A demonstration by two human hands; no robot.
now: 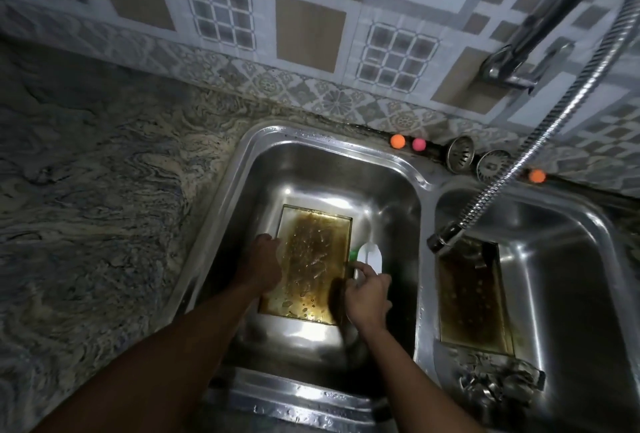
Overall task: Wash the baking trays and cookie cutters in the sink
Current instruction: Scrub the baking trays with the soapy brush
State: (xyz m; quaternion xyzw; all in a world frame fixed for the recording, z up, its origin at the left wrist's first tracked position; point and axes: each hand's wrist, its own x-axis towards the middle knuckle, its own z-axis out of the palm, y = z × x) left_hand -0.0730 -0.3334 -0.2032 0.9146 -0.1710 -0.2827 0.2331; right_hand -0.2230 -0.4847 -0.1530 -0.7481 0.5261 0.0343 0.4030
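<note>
A brown-stained rectangular metal baking tray (311,259) is seen lying in the left basin of the stainless steel double sink (263,141), between the two hands. Its left rim is touched by the left hand (261,263); whether those fingers are curled round it cannot be told. Its right rim is pinched by the curled fingers (360,268) of the right hand (367,297). Just beyond those fingers a white and green plastic object (370,256) is seen. To their right, a second stained baking tray (471,297) and metal cookie cutters (498,380) are held in the other basin.
</note>
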